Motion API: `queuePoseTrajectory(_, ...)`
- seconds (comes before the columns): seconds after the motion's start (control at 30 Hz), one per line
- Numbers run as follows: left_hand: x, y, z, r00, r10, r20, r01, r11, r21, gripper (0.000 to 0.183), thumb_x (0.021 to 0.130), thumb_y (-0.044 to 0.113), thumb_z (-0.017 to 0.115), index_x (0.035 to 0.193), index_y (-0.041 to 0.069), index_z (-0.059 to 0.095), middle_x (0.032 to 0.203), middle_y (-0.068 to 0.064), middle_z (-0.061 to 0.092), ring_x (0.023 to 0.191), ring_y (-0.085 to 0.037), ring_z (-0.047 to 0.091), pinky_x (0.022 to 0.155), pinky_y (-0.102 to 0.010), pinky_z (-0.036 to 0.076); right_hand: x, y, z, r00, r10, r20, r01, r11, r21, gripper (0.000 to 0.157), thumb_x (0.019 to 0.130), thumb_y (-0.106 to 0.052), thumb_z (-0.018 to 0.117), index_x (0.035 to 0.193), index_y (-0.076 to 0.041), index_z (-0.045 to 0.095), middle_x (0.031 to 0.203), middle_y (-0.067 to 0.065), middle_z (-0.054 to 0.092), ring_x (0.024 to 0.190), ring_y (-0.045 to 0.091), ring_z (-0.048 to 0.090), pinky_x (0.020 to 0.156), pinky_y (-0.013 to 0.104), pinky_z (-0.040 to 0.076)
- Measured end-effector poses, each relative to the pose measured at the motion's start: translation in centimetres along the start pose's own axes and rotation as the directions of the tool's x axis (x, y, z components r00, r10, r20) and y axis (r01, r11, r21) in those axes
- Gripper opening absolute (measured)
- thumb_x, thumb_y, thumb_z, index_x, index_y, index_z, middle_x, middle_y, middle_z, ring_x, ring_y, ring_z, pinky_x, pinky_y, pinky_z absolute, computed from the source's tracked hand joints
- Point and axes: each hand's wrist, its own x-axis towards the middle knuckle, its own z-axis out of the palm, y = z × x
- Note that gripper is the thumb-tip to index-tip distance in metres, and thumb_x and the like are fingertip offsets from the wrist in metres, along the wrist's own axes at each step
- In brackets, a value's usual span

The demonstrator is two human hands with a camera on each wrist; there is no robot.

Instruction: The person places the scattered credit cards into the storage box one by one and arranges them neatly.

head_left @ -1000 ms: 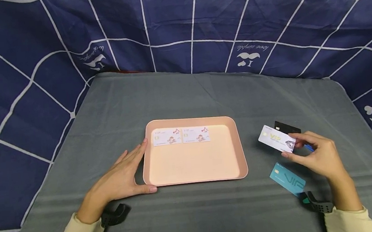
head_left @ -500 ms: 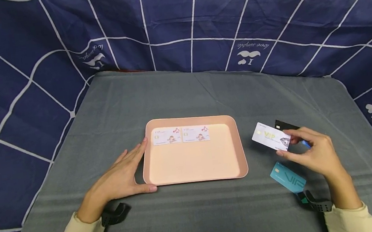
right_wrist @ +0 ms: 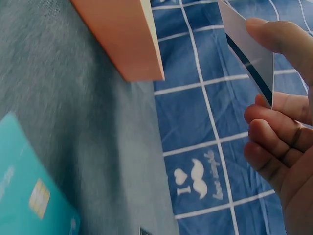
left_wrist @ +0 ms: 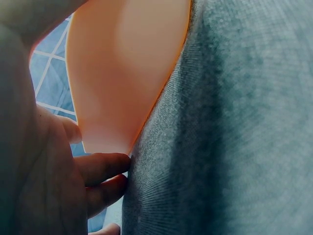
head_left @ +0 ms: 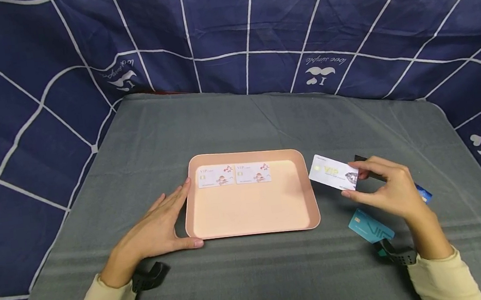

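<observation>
Two pale cards (head_left: 215, 176) lay side by side along the far wall of a pink tray (head_left: 251, 210), and the step in hand seemed to be bringing another to join them. This one, a white VIP card (head_left: 333, 172), was raised off the cloth just outside the tray's right wall, slanted, its right end pinched between the thumb and fingers of the right hand (head_left: 387, 186); the right wrist view showed a dark stripe on its back. The left hand (head_left: 161, 231) was spread along the tray's left side, a fingertip touching the wall and the thumb at the near corner (presumably to steady it). The next move, as I judged it, called for clearing the rim, turning the card square and lowering it flat without nudging the pair; which spot it was meant for I could not tell. Other cards lay around the right hand on the grey cloth (head_left: 237, 282): a teal card (head_left: 367, 224) nearer the person, a black card (head_left: 359, 158) mostly hidden behind the fingers, and a blue card (head_left: 424, 194) showing only in part. The raised rim was the main obstacle, though the black band (head_left: 396, 253) at the right wrist overlapped the teal card from above, and a low sweep might have brushed it.
</observation>
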Motion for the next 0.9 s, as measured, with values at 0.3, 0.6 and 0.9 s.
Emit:
queuePoseTrajectory(0.3, 0.1, 0.1, 0.1, 1.000, 0.006, 0.003, -0.006, 1.000, 0.007, 0.128, 0.073, 0.076, 0.068, 0.159, 0.006, 0.005, 0.162, -0.017, 0.018, 0.143, -0.041, 0.029, 0.112, -0.064, 0.018, 1.8, -1.1, 1.9, 0.998, -0.042, 0.051, 0.038, 0.997, 0.070, 0.054, 0.069, -0.045, 0.088, 0.102, -0.004, 0.076, 0.077, -0.007, 0.061, 0.071, 0.008, 0.054, 0.059, 0.017, 0.039)
queuePoseTrajectory(0.6, 0.0, 0.0, 0.0, 1.000, -0.003, 0.004, 0.003, 1.000, 0.002, 0.128, 0.073, 0.076, 0.068, 0.159, 0.006, 0.004, 0.162, -0.017, 0.018, 0.143, -0.041, 0.029, 0.112, -0.064, 0.017, 3.8, -2.2, 3.5, 0.989, -0.056, 0.134, 0.040, 0.993, 0.114, 0.053, 0.059, -0.020, 0.095, 0.107, -0.005, 0.075, 0.081, -0.007, 0.060, 0.074, 0.011, 0.055, 0.062, 0.019, 0.041)
queuePoseTrajectory(0.9, 0.0, 0.1, 0.0, 1.000, -0.004, 0.009, 0.004, 1.000, -0.004, 0.128, 0.073, 0.075, 0.069, 0.159, 0.007, 0.003, 0.161, -0.019, 0.019, 0.143, -0.041, 0.029, 0.113, -0.063, 0.016, 5.2, -3.2, 5.3, 0.981, -0.106, 0.161, 0.077, 0.981, 0.178, 0.052, 0.060, -0.022, 0.094, 0.105, -0.005, 0.075, 0.078, -0.002, 0.059, 0.073, 0.009, 0.054, 0.061, 0.020, 0.040)
